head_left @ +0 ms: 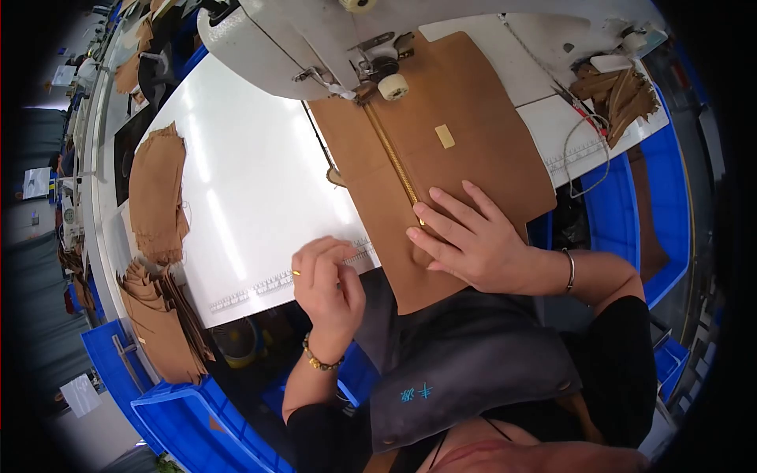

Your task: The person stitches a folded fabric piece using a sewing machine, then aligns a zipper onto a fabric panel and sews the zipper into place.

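Note:
A large brown panel (489, 102) lies under the head of the white sewing machine (276, 39), its near end reaching over the table's front edge. A gold zipper (390, 150) runs lengthwise along it, and a small beige patch (445, 136) sits right of the zipper. My right hand (473, 240) rests on the panel with fingers spread, the fingertips beside the zipper's near end. Left of the panel, my left hand (327, 284) is raised near the ruler strip (260, 288) with its fingers curled together; whether anything small is between them is hidden.
Brown fabric pieces are stacked on the table's left (158, 193), with another bundle (162, 323) below at its edge. Brown scraps (619, 98) and a looped cord (569, 162) lie at the right. Blue bins (197, 418) stand around the table.

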`<state>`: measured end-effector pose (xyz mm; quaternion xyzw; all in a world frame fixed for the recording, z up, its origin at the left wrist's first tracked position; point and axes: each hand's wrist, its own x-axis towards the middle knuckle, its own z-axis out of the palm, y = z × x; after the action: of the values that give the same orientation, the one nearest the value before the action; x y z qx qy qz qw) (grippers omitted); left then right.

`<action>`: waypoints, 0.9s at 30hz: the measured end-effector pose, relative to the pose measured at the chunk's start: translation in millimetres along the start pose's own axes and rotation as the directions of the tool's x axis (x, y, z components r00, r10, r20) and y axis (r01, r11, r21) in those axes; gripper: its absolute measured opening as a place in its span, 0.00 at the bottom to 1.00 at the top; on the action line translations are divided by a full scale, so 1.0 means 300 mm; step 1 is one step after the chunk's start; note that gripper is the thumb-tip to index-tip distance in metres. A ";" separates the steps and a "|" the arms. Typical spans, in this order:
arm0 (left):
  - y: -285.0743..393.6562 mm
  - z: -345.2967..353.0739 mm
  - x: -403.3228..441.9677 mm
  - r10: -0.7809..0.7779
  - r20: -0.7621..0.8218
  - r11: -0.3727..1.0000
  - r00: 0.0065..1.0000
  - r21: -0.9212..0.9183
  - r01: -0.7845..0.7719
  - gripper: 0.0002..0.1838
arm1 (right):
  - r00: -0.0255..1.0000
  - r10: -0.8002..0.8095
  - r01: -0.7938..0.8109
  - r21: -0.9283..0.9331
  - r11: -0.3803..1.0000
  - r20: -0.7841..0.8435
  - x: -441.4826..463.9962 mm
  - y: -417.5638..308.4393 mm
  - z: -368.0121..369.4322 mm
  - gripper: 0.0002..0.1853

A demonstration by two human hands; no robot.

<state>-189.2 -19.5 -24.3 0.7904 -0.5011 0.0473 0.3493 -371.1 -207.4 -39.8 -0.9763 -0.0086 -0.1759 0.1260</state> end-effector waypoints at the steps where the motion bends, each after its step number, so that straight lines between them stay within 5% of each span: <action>1: 0.011 0.005 0.044 0.056 0.023 0.997 0.998 0.059 -0.058 0.18 | 1.000 -0.002 0.002 0.004 1.000 0.000 0.003 0.001 -0.002 0.30; 8: 0.030 0.113 0.175 0.164 0.338 0.963 0.927 0.147 -0.224 0.29 | 0.996 -0.078 0.073 0.083 0.994 0.052 0.026 0.100 -0.024 0.26; 13: 0.027 0.101 0.176 0.165 0.350 0.961 0.922 0.154 -0.231 0.32 | 0.982 -0.071 0.043 0.160 0.986 0.175 0.146 0.164 -0.077 0.31; 16: 0.017 0.100 0.171 0.164 0.365 0.969 0.916 0.113 -0.219 0.37 | 0.999 0.028 -0.032 0.097 0.995 0.039 0.164 0.198 -0.051 0.43; 18: 0.005 0.109 0.167 0.130 0.302 0.991 0.944 -0.075 -0.112 0.41 | 0.996 -0.014 0.006 0.093 0.996 0.088 0.164 0.204 -0.048 0.49; 22: 0.016 0.108 0.174 0.113 0.300 0.991 0.947 -0.099 -0.087 0.46 | 0.994 -0.048 0.043 0.047 0.998 0.103 0.176 0.205 -0.062 0.48; 27: 0.028 0.098 0.208 0.203 0.385 0.966 0.900 0.069 -0.247 0.48 | 0.992 -0.055 0.052 0.030 0.998 0.112 0.182 0.205 -0.070 0.47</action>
<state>-173.7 -86.6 -15.7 0.7405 -0.6429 -0.0355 0.1925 -323.3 -273.7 -16.9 -0.9823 -0.0442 -0.1235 0.1339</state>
